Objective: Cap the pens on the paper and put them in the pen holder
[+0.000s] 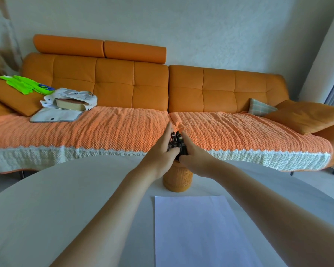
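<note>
Both your hands closed around a bundle of dark pens [175, 140] standing in the round orange textured pen holder [177, 180] on the white bench [56, 199], left hand [161, 153] and right hand [193, 154] pressed against opposite sides. Just before it lay the bare white sheet of paper [201, 232].
</note>
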`<state>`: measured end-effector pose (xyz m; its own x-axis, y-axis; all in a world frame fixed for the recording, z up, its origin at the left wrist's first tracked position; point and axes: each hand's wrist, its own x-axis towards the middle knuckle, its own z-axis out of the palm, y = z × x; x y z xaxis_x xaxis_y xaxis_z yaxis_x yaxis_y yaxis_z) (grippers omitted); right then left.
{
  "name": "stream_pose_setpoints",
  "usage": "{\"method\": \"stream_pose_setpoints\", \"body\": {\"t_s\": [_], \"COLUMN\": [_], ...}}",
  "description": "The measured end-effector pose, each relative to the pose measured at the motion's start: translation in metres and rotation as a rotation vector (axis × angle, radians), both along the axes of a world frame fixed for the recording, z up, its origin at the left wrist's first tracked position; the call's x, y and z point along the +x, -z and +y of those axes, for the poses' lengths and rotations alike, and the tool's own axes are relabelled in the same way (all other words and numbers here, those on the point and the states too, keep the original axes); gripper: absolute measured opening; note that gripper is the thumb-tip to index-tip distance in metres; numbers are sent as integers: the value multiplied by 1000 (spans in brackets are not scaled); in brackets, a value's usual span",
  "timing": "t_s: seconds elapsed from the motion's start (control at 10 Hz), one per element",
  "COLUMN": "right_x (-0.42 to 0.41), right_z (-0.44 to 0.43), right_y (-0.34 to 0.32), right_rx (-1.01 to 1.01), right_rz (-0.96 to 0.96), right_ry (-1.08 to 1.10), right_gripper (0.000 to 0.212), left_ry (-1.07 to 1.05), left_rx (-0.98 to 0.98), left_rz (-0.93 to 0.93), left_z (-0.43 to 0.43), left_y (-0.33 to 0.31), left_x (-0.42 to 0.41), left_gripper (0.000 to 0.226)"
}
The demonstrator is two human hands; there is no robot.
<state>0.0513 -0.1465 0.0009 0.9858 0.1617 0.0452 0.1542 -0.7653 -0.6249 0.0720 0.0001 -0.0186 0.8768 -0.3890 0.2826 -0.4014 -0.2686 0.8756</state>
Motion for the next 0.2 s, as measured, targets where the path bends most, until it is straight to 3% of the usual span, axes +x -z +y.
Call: {"method": "stream_pose_setpoints", "body": {"t_s": [0.2], "right_x": [-9], "right_z": [-2], "right_y": [-7], "right_rx": [107], "right_rz": [16], "right_ry": [51], "right_gripper": [85], "left_ry": [-54], "left_rx": [44], "left_rz": [-24], "left_z": [3], "left_y": [-15], "left_x": [-16], "left_gripper": [75]}}
